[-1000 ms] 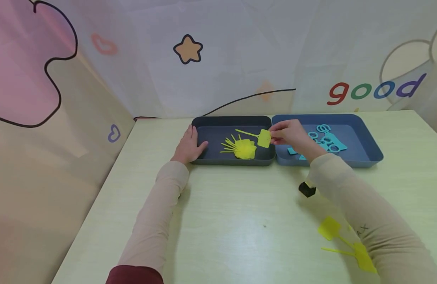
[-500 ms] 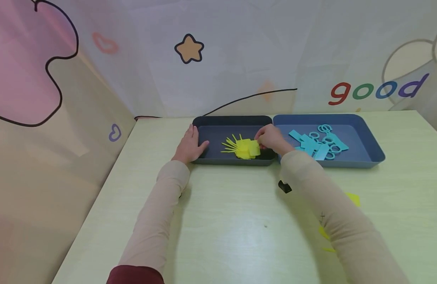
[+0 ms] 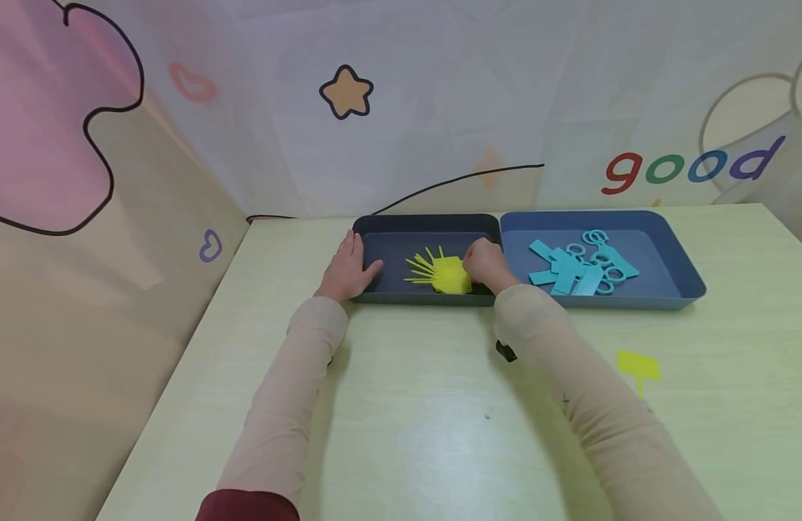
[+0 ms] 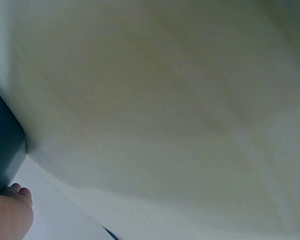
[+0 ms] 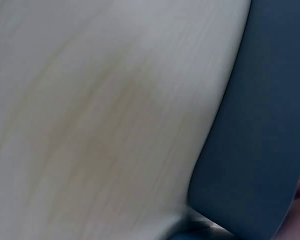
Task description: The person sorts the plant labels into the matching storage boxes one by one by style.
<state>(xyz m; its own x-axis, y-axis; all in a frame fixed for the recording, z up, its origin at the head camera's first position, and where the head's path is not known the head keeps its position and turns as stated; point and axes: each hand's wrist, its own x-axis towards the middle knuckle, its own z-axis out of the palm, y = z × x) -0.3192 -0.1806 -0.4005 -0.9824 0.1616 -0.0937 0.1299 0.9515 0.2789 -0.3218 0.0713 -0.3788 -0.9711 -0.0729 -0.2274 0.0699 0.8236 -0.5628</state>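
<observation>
In the head view a dark tray point(image 3: 401, 298) holds a fanned pile of yellow plant labels point(image 3: 451, 276), stems pointing left. My right hand point(image 3: 485, 262) reaches into this tray from the right, its curled fingers at the right edge of the pile, pinching a yellow label there; the fingertips are mostly hidden. My left hand point(image 3: 346, 269) rests against the tray's left wall with its fingers straight and thumb spread over the rim. The left wrist view catches only part of the left hand point(image 4: 12, 212) beside the tray corner point(image 4: 5, 145).
A blue tray point(image 3: 661, 298) with several teal ring-ended tags point(image 3: 586, 271) stands right beside the dark one. Another yellow plant label point(image 3: 638, 366) lies on the table point(image 3: 407, 405), partly covered by my right sleeve. A printed cloth point(image 3: 440, 94) hangs behind.
My right hand has carried a yellow label leftward from above the trays' shared edge down onto the pile. My left hand has stayed in place.
</observation>
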